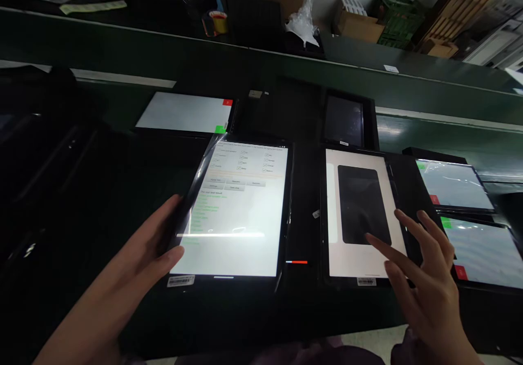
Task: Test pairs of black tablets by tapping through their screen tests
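Observation:
My left hand [153, 245] grips the left edge of a lit tablet [237, 212] that shows a test page with green text lines; the thumb lies on its bottom-left corner. My right hand [425, 267] is open, fingers spread, with the index fingertip on the screen of a second tablet [355, 212] that shows a white page with a dark rectangle. Both tablets lie flat on the dark work surface [122, 190] in front of me.
More lit tablets lie around: one behind at the left [183, 113], a dark one behind the middle [344, 121], two at the right [453, 184] [482, 250]. Beyond runs a green conveyor [449, 92]. Cardboard boxes [359, 24], a plastic bag and a tape roll [218, 23] sit further back.

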### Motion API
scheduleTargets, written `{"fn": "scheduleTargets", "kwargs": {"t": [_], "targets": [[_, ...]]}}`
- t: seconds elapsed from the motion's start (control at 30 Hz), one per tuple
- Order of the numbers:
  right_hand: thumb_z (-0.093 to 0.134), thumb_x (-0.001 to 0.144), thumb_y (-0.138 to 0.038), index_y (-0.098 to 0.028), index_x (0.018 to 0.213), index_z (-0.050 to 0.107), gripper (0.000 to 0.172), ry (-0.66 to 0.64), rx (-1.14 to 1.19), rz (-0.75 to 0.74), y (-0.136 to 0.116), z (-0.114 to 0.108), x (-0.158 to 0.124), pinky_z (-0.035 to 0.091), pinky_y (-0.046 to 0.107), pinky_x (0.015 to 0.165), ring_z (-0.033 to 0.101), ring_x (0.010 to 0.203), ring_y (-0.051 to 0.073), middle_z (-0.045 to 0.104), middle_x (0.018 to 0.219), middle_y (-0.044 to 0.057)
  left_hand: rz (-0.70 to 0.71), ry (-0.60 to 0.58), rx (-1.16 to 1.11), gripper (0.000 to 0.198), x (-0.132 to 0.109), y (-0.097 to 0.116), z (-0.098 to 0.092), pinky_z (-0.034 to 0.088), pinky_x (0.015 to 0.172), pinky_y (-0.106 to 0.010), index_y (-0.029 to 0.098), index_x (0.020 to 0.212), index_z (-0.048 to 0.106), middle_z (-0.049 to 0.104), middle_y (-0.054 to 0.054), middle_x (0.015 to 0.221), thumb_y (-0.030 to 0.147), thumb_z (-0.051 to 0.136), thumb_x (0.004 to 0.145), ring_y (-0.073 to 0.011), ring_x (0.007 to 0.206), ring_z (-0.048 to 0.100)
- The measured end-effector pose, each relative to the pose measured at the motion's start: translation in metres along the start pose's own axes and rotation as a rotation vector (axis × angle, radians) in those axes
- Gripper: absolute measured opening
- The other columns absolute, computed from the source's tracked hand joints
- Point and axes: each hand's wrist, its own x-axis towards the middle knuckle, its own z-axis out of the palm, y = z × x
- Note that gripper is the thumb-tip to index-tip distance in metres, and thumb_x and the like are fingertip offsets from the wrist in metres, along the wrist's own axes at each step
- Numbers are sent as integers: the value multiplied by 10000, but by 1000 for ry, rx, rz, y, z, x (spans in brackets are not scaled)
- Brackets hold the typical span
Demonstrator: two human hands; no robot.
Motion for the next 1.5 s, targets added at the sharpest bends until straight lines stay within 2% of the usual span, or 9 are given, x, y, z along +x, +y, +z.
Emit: {"fn": "scheduleTargets", "kwargs": {"t": [0.1,0.27,0.4,0.53,0.67,0.83,1.17,1.37,1.5], "targets": [[617,1033,-210,-324,1201,808,278,28,-35,1,7,0,-2,418,622,1205,330,1615,413,478,1688,-22,5,8,-7,1042,-1,-2,0,584,1083,-557,466,1590,527,477,72,1714,699,898,645,-430,1565,445],[599,1027,-124,-348,1193,818,354,224,-60,165,12,-10,-8,391,579,1260,485,1532,359,652,1525,-38,-2,11,3,1031,0,-1,0,645,1015,-521,484,1586,525,472,92,1713,678,904,648,-426,1568,440],[572,1040,-149,-370,1341,757,417,146,-29,92,10,-12,-4,378,635,1264,434,1566,395,560,1625,-32,-16,24,17,1096,9,-2,-4,631,1044,-545,464,1610,499,455,80,1722,665,921,619,-446,1570,427],[623,1028,-209,-364,1242,797,317,46,-23,19,9,-5,0,440,698,1196,358,1599,440,478,1688,-31,-36,23,9,1120,15,-8,-8,622,1054,-565,471,1607,500,463,87,1714,650,932,590,-456,1572,417],[628,1032,-192,-334,1139,830,269,104,-37,78,10,-1,-2,506,627,1140,426,1566,410,612,1568,-12,-13,35,-5,1094,14,-12,-9,621,1052,-566,484,1581,535,488,85,1698,633,944,578,-464,1563,430],[620,1029,-136,-294,1083,838,274,220,-42,192,8,-4,-5,481,619,1154,563,1459,382,729,1408,26,-43,40,3,1126,10,-7,-7,629,1038,-583,477,1611,492,489,76,1700,666,930,591,-465,1544,462],[615,1042,-246,-337,1214,793,263,25,-46,28,9,0,1,534,683,1093,366,1593,451,492,1678,2,-34,42,-1,1088,7,-5,-3,611,1070,-571,473,1589,527,488,79,1701,673,916,593,-454,1560,440],[609,1030,-127,-317,1163,815,310,186,-46,132,9,-5,-2,449,626,1166,506,1510,395,665,1509,12,-40,46,-6,1086,8,-8,-5,547,1130,-584,461,1584,540,480,60,1710,659,930,590,-457,1570,419],[586,1052,-176,-335,1263,778,327,136,-32,87,6,-7,-1,459,591,1155,440,1562,382,564,1621,-20,-33,46,-24,1080,9,-8,-4,556,1117,-587,477,1585,533,500,65,1696,644,936,598,-456,1558,440]]}}
